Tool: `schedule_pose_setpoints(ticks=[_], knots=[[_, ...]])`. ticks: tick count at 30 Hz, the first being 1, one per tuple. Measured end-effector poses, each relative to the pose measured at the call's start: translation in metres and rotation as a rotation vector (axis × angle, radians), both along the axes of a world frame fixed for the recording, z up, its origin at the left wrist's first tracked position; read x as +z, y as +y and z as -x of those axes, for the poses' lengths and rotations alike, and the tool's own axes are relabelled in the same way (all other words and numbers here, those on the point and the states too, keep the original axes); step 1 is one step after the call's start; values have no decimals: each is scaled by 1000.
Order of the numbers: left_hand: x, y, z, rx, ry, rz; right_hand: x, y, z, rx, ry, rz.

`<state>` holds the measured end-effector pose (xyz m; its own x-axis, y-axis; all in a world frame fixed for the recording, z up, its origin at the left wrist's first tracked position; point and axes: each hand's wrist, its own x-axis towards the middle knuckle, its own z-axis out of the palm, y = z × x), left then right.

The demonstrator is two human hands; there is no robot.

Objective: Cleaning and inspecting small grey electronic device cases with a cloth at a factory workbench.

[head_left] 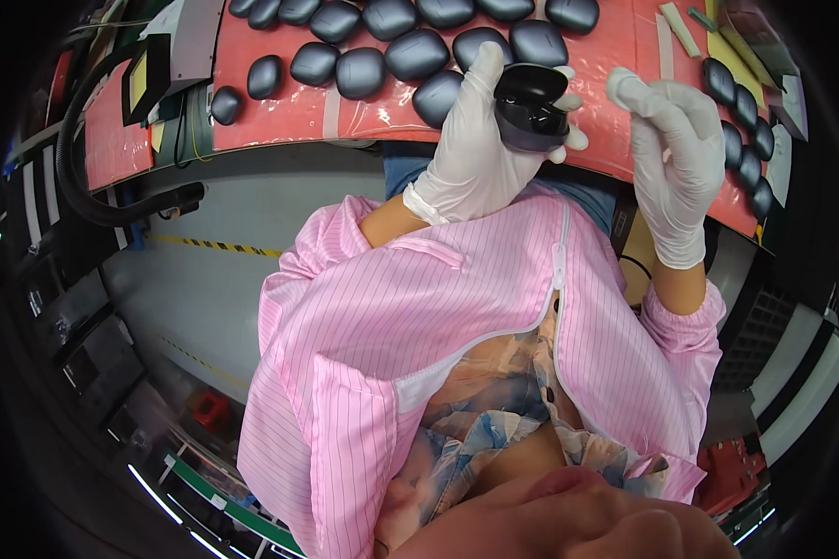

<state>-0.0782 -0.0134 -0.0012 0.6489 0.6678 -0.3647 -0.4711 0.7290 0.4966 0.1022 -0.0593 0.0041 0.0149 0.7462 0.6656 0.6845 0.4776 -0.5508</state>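
My left hand [471, 154] wears a white glove and is wrapped round an earbud charging case [533, 138]. The lid is flipped up, showing a glossy black inside with dark hollows. My thumb lies along its left side, and fingertips show past its right side. To the right, my gloved right hand [682, 154] is raised apart from the case. Its fingers are bent and drawn together at the tips; what they hold, if anything, cannot be made out. Several closed grey-blue charging cases [418, 56] lie in rows just beyond my left hand.
The table is covered by a red mat [382, 121]. More small dark cases [732, 144] are grouped at its right end. A black flexible hose [75, 177] curves down at the left, near a box-like device [149, 79]. Pale strips [680, 30] lie at the far right.
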Motion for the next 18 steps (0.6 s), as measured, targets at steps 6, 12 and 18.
schedule_pose_setpoints(ticks=[6,12,18], knots=[[4,-3,-1,-74,274,-374,15,8,20,26,-557,49],[-3,-4,-2,42,181,-72,28,-4,-2,18,-210,263],[1,-13,-17,107,199,52,10,-16,42,158,-38,224]])
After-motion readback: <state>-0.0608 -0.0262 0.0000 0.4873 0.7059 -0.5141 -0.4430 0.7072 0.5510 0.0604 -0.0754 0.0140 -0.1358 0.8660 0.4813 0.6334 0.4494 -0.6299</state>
